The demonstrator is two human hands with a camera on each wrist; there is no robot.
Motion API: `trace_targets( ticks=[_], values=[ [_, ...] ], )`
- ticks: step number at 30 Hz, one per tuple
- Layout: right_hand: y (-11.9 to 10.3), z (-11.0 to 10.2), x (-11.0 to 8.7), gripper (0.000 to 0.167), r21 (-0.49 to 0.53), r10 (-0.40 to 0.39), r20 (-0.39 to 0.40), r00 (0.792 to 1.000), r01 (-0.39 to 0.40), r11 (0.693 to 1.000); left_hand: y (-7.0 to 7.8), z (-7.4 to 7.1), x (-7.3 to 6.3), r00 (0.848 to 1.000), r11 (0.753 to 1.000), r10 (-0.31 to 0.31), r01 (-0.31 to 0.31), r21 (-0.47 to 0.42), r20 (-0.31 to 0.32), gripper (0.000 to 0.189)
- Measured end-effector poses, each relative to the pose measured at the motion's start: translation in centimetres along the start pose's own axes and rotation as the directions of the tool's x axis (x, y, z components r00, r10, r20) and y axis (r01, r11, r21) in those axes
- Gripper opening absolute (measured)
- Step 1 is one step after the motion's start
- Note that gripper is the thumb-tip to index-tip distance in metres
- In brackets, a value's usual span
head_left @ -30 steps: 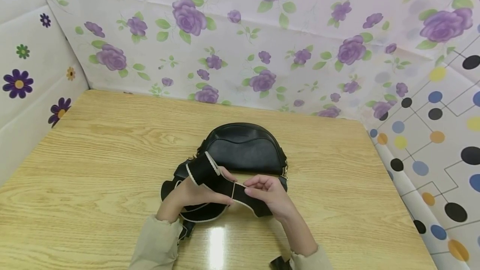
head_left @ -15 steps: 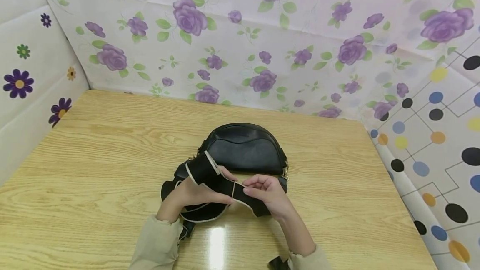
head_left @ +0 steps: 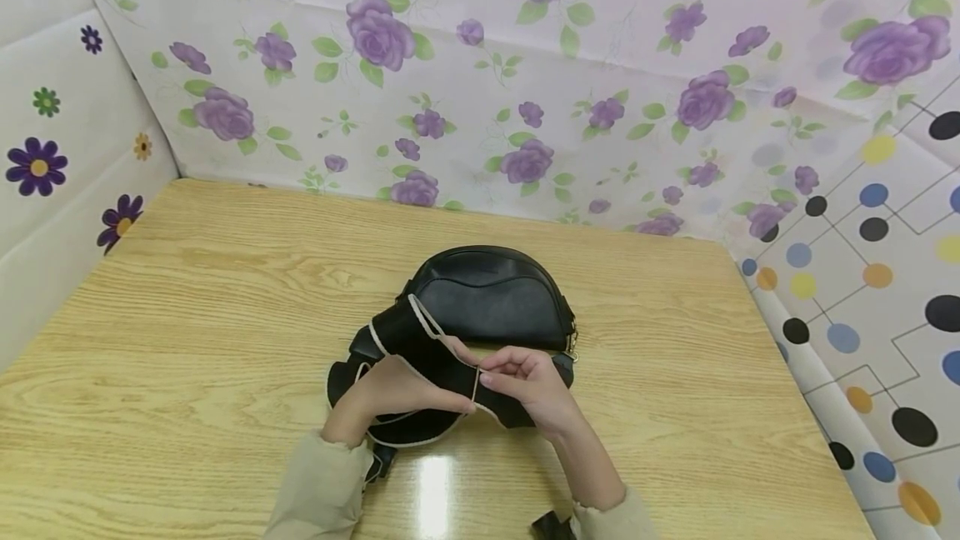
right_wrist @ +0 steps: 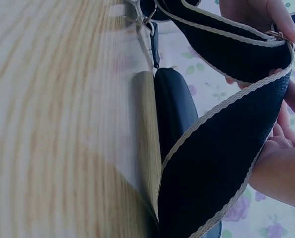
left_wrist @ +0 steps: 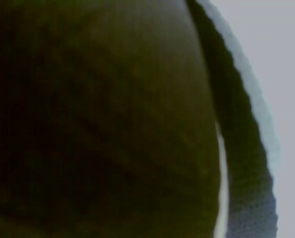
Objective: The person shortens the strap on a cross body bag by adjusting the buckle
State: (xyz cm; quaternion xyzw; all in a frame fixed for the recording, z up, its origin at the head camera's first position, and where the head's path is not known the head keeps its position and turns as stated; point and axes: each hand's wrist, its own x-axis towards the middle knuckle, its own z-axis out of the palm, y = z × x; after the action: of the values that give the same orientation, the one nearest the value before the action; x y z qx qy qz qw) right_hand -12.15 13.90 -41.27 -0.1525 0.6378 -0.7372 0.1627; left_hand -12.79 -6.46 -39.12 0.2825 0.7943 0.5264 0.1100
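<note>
A wide black bag strap [head_left: 431,361] with cream braided edges stretches between both hands, raised in front of a black half-moon shoulder bag [head_left: 487,307]. My left hand [head_left: 393,394] grips the strap, its thumb along the lower edge beside a thin metal slider buckle [head_left: 476,386]. Just right of that buckle, my right hand [head_left: 536,394] pinches the upper edge between thumb and fingers. The right wrist view shows the strap [right_wrist: 226,144] twisting down from the fingers. Dark and blurred, the left wrist view has only the strap's trimmed edge [left_wrist: 246,139] recognizable.
More folded strap [head_left: 416,427] hangs under the left hand. Gold hardware [head_left: 572,340] sits at the bag's right end. The wooden table [head_left: 712,407] meets a floral-covered wall [head_left: 465,90] behind and a dotted covering [head_left: 862,332] at the right.
My left hand has shifted slightly right with the strap and buckle. My right fingertips now lie right beside the buckle, where a small gap was before. The bag stays put.
</note>
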Motion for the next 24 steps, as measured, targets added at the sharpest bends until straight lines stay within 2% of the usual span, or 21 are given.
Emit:
trace_targets(
  ticks=[2, 7, 13, 15, 19, 24],
  values=[
    [0.0, 0.0, 0.0, 0.024, 0.005, -0.007, 0.01, 1.0, 0.007, 1.0, 0.1, 0.1, -0.1, 0.999, 0.999, -0.038, 0.038, 0.003, 0.001, 0.04],
    [0.0, 0.0, 0.0, 0.023, 0.008, -0.001, 0.01, 1.0, 0.001, 1.0, 0.1, 0.1, -0.1, 1.0, 1.0, 0.005, -0.005, -0.023, -0.013, 0.039],
    [0.0, -0.2, -0.2, 0.018, -0.017, 0.007, -0.005, 1.0, -0.007, 1.0, 0.2, 0.0, -0.2, 0.999, 0.999, -0.033, 0.033, 0.001, -0.004, 0.04],
    [0.0, -0.4, -0.3, 0.016, -0.033, 0.016, -0.018, 1.0, -0.017, 0.999, 0.3, -0.1, -0.2, 1.0, 1.0, -0.025, 0.025, 0.005, -0.008, 0.04],
    [0.0, -0.7, -0.5, 0.009, -0.065, 0.037, -0.044, 0.998, -0.04, 0.997, 1.5, -0.5, -0.3, 1.0, 0.999, 0.018, -0.019, -0.035, -0.022, 0.037],
    [0.1, -1.0, -0.7, 0.019, -0.09, 0.05, -0.059, 0.997, -0.056, 0.994, 3.0, -1.0, -0.6, 0.999, 0.997, 0.036, -0.038, -0.073, -0.032, 0.036]
  ],
)
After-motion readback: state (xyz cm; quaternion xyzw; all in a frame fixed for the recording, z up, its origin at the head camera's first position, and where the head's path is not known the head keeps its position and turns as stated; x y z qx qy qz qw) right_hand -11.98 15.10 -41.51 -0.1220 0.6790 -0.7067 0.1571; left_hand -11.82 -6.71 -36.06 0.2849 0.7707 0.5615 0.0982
